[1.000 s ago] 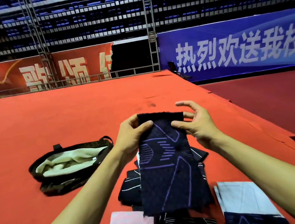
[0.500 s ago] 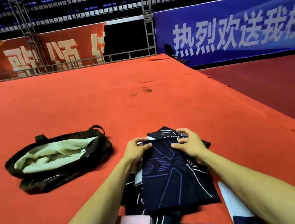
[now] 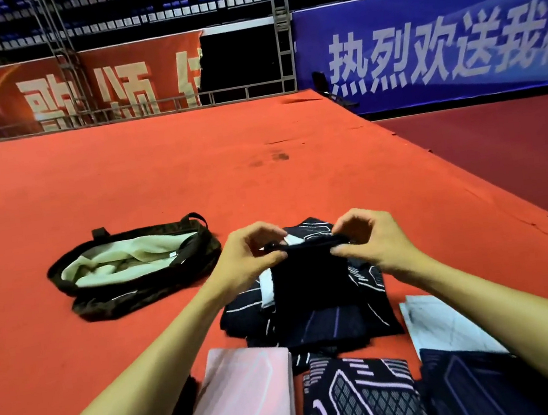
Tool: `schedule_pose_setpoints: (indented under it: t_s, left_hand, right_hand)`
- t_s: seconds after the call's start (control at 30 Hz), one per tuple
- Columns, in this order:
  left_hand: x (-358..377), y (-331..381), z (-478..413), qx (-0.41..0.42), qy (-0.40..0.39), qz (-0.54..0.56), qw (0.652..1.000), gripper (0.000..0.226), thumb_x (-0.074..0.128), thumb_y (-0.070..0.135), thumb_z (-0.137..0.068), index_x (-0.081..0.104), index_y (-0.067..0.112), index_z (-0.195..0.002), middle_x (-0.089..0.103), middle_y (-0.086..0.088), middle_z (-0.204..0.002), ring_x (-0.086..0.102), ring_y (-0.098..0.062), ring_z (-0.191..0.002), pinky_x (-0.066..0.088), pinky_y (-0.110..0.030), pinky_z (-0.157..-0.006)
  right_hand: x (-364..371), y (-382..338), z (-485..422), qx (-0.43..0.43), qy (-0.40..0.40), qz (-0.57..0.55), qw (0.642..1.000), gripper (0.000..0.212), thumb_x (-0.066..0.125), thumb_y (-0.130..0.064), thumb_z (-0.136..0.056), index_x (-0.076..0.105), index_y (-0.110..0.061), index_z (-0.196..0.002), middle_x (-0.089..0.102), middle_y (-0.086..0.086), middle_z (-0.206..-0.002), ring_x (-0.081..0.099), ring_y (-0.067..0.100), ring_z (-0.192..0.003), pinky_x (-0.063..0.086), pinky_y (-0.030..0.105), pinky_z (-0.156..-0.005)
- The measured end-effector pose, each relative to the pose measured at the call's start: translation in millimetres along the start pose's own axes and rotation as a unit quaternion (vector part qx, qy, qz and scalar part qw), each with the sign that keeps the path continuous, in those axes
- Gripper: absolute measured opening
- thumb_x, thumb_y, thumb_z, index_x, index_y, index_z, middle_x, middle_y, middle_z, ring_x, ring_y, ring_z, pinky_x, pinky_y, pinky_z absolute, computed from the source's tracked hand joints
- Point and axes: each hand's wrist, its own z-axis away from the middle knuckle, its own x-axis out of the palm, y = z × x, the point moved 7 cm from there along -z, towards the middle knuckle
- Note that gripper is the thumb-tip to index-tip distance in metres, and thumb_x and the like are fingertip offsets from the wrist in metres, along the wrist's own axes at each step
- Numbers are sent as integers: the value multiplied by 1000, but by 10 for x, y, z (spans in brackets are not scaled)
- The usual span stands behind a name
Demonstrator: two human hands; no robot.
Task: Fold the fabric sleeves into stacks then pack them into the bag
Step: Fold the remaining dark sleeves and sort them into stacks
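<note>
Fabric sleeve (image 3: 311, 282) of dark navy is held by its far edge over a pile of dark sleeves (image 3: 240, 311), which is spread on the red carpet (image 3: 157, 170). The left corner of that edge is pinched between the thumb and curled fingers of the left hand (image 3: 248, 262), and the right corner is pinched in the same manner by the right hand (image 3: 370, 243), so both hands are closed on the cloth. The sleeve is draped toward the viewer across the pile, and faint purple lines are seen on its near part. A strip of white cloth is seen under it beside the left wrist.

The bag (image 3: 136, 281) is laid on the carpet to the left of the pile, apart from it, with its mouth open and a pale green lining shown. Along the near edge of the view, a pink folded sleeve (image 3: 244, 400), a patterned dark sleeve (image 3: 358, 400) and a navy sleeve (image 3: 470, 386) are set side by side. A pale sleeve (image 3: 442, 324) is placed just beyond the navy one. A blue banner (image 3: 435, 42) and a red banner (image 3: 44, 94) are hung behind the carpet.
</note>
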Motion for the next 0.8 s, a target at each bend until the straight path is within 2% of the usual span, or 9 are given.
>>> schedule_pose_setpoints:
  t_s: [0.13, 0.23, 0.27, 0.33, 0.4, 0.47, 0.57, 0.7, 0.8]
  left_hand:
    - [225, -72, 474, 2, -146, -97, 984, 29, 72, -7, -74, 66, 14, -93, 69, 9, -81, 63, -3, -77, 50, -19, -77]
    - [389, -221, 710, 2, -245, -234, 941, 25, 77, 13, -78, 68, 13, -100, 70, 7, -88, 64, -1, -82, 50, -19, -80]
    - [419, -249, 740, -1, -256, -256, 932, 25, 77, 18, -79, 68, 15, -102, 71, 6, -91, 64, -1, -83, 50, -21, -81]
    - [402, -252, 685, -13, -217, -206, 954, 20, 74, 16, -81, 68, 17, -101, 72, 4, -92, 64, -1, -84, 51, -22, -81]
    - [256, -284, 521, -17, -109, -151, 982, 18, 71, 12, -82, 67, 21, -97, 70, 6, -91, 63, -3, -82, 51, -22, -77]
    - [115, -406, 361, -41, -23, -175, 983, 22, 72, 18, -82, 64, 22, -102, 66, 5, -95, 60, -8, -81, 50, -26, -76]
    - [149, -699, 240, -134, -37, -250, 958, 36, 72, 28, -84, 62, 14, -116, 63, -2, -111, 57, -14, -90, 46, -26, -82]
    - [259, -750, 239, -125, -39, -268, 954, 12, 73, 19, -82, 62, 16, -86, 59, 2, -90, 53, -10, -81, 38, -23, -74]
    - [251, -630, 278, -92, -35, -192, 976, 21, 69, 9, -83, 53, 22, -81, 59, 5, -85, 51, -6, -73, 42, -24, -72]
  right_hand:
    - [225, 109, 469, -18, -160, 90, 983, 34, 83, -9, -65, 66, -24, -90, 69, -5, -83, 62, 3, -77, 49, 21, -74]
    - [344, 234, 639, -5, -243, 163, 956, 39, 82, -15, -68, 66, -28, -100, 72, -9, -90, 66, 3, -83, 52, 21, -79]
    - [371, 236, 659, -5, -267, 193, 944, 41, 82, -15, -69, 66, -26, -105, 72, -9, -93, 67, 2, -86, 51, 21, -82]
    - [371, 216, 634, -2, -288, 209, 934, 42, 80, -14, -70, 66, -22, -109, 73, -8, -96, 67, 4, -89, 51, 20, -85]
    - [262, 159, 509, 14, -230, 143, 962, 33, 79, -7, -73, 69, -15, -104, 74, -2, -90, 68, 8, -83, 51, 20, -82]
    - [106, 160, 381, 43, -120, 51, 991, 23, 78, -2, -76, 70, -14, -94, 73, -3, -82, 66, 6, -76, 50, 20, -77]
    - [-9, 334, 273, 80, 18, 26, 996, 28, 75, 0, -77, 66, -19, -95, 71, 2, -88, 64, 5, -78, 49, 24, -80]
    - [335, 643, 307, 132, -68, 82, 986, 55, 78, -2, -72, 53, -26, -115, 64, 4, -112, 65, 16, -96, 52, 35, -89]
    - [381, 602, 291, 103, -45, 94, 989, 52, 77, 1, -70, 56, -29, -107, 63, 0, -111, 63, 16, -93, 52, 32, -85]
